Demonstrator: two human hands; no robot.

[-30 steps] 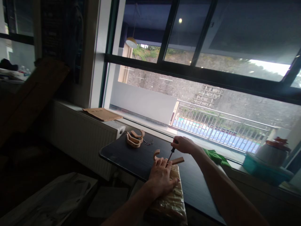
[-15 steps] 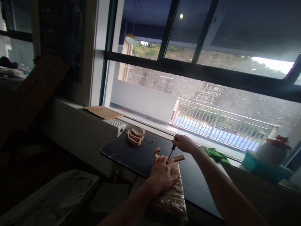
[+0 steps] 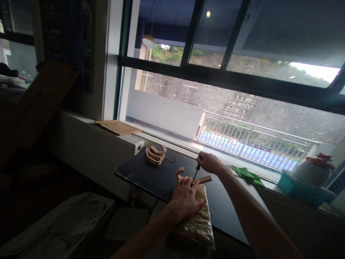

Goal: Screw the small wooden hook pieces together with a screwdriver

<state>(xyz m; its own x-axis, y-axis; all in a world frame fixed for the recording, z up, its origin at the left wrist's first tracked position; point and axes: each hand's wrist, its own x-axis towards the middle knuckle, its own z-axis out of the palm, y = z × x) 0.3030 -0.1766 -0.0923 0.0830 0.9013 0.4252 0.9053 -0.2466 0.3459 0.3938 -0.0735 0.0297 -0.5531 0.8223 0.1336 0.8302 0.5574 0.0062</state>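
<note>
My right hand [image 3: 210,162] is closed round the dark handle of a screwdriver [image 3: 197,169], whose shaft slants down to a curved wooden hook piece [image 3: 205,180]. The tip is at the wood, close to my left fingers; any screw there is too small to make out. My left hand [image 3: 185,198] lies spread over the middle of this piece and presses it down, thumb apart. Beneath is a block in shiny clear wrapping [image 3: 198,226], at the near edge of the dark table [image 3: 226,205]. The piece's curled end shows beyond my fingers.
More curved wooden pieces [image 3: 154,157] lie at the table's far left, beside several small screws [image 3: 172,159]. A green cloth [image 3: 246,175] and a teal basin [image 3: 302,189] are by the window. A brown envelope [image 3: 117,126] rests on the radiator [image 3: 99,154].
The screwdriver and my right hand have shifted very slightly; their hold is the same. My left hand stays on the wooden piece.
</note>
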